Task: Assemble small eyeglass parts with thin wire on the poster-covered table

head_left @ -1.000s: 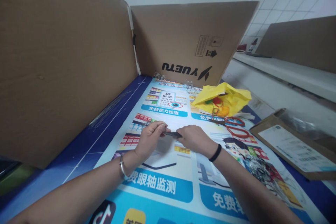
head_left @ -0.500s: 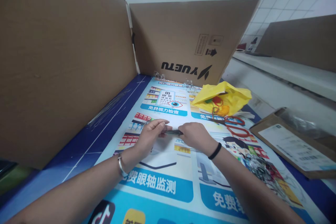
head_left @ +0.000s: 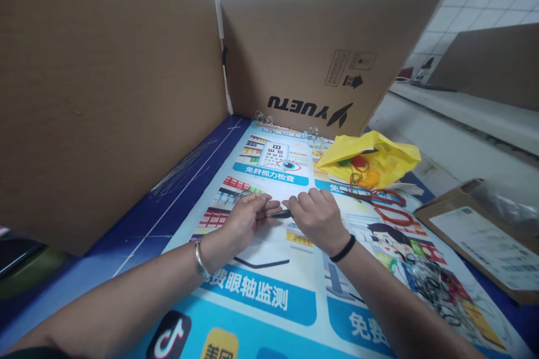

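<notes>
One slim dark piece [head_left: 281, 214] is held just above the printed poster [head_left: 261, 291] near the middle of the table. What it is cannot be told. The left hand [head_left: 248, 217] pinches its left end between thumb and pressed-together fingertips. The right hand [head_left: 316, 216] grips the other end with curled fingers, so only a short stretch shows between the two hands. One silver bangle [head_left: 201, 258] sits on the left wrist and one black band [head_left: 342, 248] on the right.

Toward the far right corner lies one yellow bag [head_left: 379, 154], with two red loops [head_left: 389, 206] on the poster beside it. A tangle of thin dark wire things [head_left: 432, 283] lies near the right edge, too muddled to count. One flat labelled carton [head_left: 484, 238] rests at the right edge. Two cardboard panels stand along the table, one on the left edge [head_left: 105, 84] and one on the far edge [head_left: 311, 50].
</notes>
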`<action>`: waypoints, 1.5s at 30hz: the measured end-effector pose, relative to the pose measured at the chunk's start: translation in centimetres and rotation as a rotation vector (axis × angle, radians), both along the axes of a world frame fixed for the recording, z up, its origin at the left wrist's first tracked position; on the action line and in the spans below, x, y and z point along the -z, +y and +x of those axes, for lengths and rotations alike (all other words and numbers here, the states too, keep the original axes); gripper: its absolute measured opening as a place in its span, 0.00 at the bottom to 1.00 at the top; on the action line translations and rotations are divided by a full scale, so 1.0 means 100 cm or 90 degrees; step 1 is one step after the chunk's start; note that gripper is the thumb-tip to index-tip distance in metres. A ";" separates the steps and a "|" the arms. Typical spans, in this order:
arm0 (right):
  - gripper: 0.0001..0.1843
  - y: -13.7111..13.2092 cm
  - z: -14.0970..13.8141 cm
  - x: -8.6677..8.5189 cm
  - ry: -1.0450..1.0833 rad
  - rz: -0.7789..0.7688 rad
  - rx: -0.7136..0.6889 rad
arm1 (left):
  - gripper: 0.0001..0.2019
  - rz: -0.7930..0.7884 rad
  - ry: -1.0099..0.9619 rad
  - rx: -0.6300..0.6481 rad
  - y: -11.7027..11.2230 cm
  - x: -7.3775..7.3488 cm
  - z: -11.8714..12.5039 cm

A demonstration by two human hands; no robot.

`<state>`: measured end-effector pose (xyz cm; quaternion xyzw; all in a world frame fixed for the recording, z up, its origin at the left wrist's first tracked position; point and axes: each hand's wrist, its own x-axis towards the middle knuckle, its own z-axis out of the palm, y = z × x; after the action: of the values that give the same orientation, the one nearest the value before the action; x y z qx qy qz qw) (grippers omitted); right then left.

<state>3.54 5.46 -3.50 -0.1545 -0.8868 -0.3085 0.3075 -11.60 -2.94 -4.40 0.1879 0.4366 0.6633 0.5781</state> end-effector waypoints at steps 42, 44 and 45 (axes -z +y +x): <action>0.07 -0.004 -0.007 0.007 -0.030 0.021 0.000 | 0.07 -0.013 -0.047 0.039 -0.004 -0.002 0.012; 0.07 -0.005 -0.007 0.007 -0.034 0.017 0.000 | 0.07 -0.016 -0.039 0.040 -0.004 -0.002 0.012; 0.08 -0.005 -0.006 0.007 -0.035 0.015 0.001 | 0.07 -0.017 -0.034 0.040 -0.004 -0.002 0.011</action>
<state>2.89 4.93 -4.17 -0.1432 -0.8910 -0.3234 0.2846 -10.46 -3.36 -4.19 0.1760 0.4234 0.6437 0.6127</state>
